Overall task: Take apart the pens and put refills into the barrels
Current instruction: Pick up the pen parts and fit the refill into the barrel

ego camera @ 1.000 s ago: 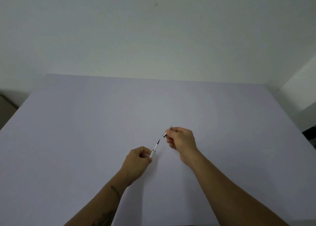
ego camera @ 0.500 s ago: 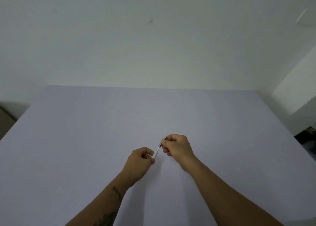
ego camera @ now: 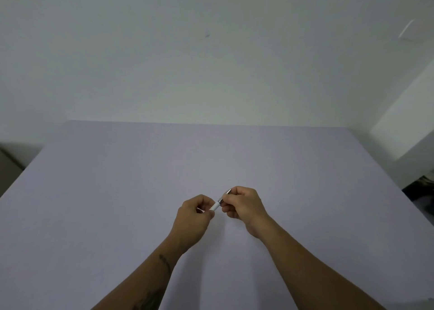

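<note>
Head cam: looking down at two bare forearms over a plain pale table (ego camera: 117, 204), nothing else lying on it that I can see.
Left hand (ego camera: 195, 215): fingers curled closed, pinching the white barrel (ego camera: 215, 207) near its end. Rest of the barrel is hidden in the fist.
Right hand (ego camera: 244, 204): also closed up, fingers wrapped around the other half of the pen, with a metal tip (ego camera: 228, 191) poking out past the knuckles.
Where the pen is: held in the air between both hands, above the middle of the table, not touching it.
Which way it points: long axis runs diagonal, from lower left near the person up to the right and away. Metal end is the far one.
Step, my guess: pushing or screwing the two halves together with the refill inside. Joint looks nearly closed, too small to be sure.
What could go wrong: if the halves aren't lined up straight, the refill could jam or bend, or the thread could cross. Squeezing off-axis would do it.
Also: the grip is just fingertips on a smooth barrel, so one slip and a piece drops and rolls off.
</note>
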Demonstrator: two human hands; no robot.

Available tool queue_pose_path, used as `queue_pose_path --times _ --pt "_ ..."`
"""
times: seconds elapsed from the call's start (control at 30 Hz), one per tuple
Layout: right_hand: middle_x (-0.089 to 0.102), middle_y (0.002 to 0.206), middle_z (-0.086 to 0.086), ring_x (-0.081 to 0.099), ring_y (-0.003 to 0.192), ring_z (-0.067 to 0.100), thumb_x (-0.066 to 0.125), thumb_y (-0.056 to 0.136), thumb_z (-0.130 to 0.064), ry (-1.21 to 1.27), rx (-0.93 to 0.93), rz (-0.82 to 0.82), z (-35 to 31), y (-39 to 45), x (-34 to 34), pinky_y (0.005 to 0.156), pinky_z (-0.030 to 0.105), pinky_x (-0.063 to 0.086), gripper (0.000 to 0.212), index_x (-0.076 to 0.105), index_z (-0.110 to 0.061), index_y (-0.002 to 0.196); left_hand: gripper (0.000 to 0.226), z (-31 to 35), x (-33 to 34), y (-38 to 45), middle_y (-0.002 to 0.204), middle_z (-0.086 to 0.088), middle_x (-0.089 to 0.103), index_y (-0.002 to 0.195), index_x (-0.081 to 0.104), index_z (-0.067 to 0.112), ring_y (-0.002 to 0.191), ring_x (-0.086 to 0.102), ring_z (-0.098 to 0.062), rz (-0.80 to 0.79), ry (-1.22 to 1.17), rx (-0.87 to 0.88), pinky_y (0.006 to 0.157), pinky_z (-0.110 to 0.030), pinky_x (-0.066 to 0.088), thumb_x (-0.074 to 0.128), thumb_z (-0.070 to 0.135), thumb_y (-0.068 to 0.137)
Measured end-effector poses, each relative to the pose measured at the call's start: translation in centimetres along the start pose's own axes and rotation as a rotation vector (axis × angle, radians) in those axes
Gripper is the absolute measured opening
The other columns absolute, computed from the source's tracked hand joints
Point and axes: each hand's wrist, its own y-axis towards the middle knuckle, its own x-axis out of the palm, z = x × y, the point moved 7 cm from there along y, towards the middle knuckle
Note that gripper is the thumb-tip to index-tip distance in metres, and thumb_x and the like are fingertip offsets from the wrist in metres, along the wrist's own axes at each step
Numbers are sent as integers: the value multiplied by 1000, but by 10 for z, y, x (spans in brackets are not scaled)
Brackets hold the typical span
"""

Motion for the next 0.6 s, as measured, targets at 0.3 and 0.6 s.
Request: queue_pose_path --times 0.3,0.6 --pt "65 67 6 57 60 15 62 84 -17 -175 -41 -36 -2 -4 -2 59 29 48 15 65 -9 72 13 1 5 -6 72 0 59 86 71 13 58 47 -13 -17 -14 -3 53 -23 42 63 3 87" --pt "67 82 8 60 70 18 65 89 -15 -36 -4 -87 -7 -10 -19 62 28 51 16 70 -11 104 11 11 11 2 70 0 58 87 71 10 58 46 -14 -32 -19 -6 52 -23 40 63 3 88"
